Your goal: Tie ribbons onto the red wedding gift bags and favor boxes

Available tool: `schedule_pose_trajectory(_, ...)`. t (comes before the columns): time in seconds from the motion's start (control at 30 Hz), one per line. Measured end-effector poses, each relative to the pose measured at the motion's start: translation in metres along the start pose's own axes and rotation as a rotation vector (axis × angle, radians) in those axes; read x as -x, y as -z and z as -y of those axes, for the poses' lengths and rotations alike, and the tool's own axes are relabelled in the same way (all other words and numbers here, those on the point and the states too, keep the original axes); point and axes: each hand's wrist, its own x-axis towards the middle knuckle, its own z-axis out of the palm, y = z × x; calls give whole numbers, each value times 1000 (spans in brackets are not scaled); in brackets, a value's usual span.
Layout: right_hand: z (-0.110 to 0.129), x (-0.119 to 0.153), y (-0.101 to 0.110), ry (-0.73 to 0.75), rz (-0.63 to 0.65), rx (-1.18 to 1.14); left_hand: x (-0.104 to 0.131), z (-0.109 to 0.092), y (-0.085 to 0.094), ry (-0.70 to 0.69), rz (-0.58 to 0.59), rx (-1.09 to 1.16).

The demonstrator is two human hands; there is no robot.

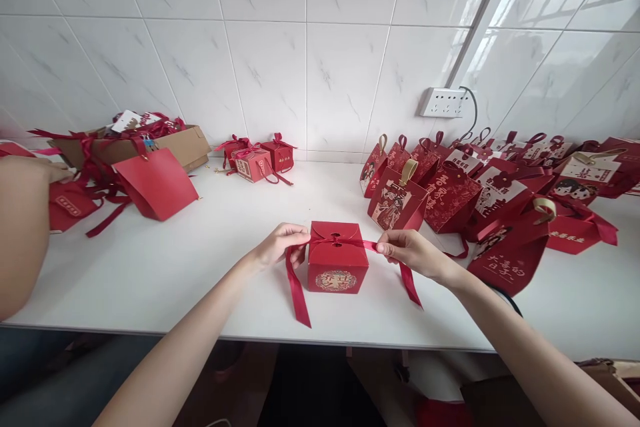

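A red gift box point(338, 270) with a round printed emblem on its front stands upright near the table's front edge. A dark red ribbon point(299, 293) crosses its top, with a small crossing or knot at the centre. At the box's left side my left hand point(283, 243) pinches one part of the ribbon, whose tail hangs down onto the table. On the right my right hand point(407, 252) pinches the other part between thumb and fingers, a little away from the box, and that tail also hangs below. Between the two hands the ribbon looks taut.
Many red gift boxes point(453, 197) crowd the right side. Several small tied boxes point(254, 165) stand at the back wall. At left are a cardboard tray point(185, 147) of ribbons, a red bag point(156, 183) and another person's arm point(20, 233). A power strip point(443, 103) is on the wall.
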Motion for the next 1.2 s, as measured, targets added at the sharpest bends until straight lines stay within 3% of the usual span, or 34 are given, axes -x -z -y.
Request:
schedule_pose_trajectory(0.2,21,9,15,164,166,-83,4,-3,-14,-41,-91,-43)
schedule_pose_trajectory(0.4,42,-14,-9,309,89,-308,0,-20,-26,-9,-179,-263)
schedule_pose_trajectory(0.63,32,-40,-34,348,-71,-184,-1,-68,-8,160,-2,-473)
schedule_pose_trajectory(0.77,31,-46,-32,432,-110,-102,-15,-101,-15,175,22,-619)
schedule_pose_trajectory(0.87,30,-52,-30,379,-134,-208,-26,-120,-25,185,53,-813)
schedule_pose_trajectory(0.97,24,-53,-33,316,-153,-335,-26,-127,-31,135,-21,-962)
schedule_pose_trajectory(1.07,19,-48,-40,289,-212,-363,-19,-122,-35,16,-117,-972)
schedule_pose_trajectory(1.2,19,-41,-44,301,-211,-309,-12,-111,-40,-158,-130,-1037)
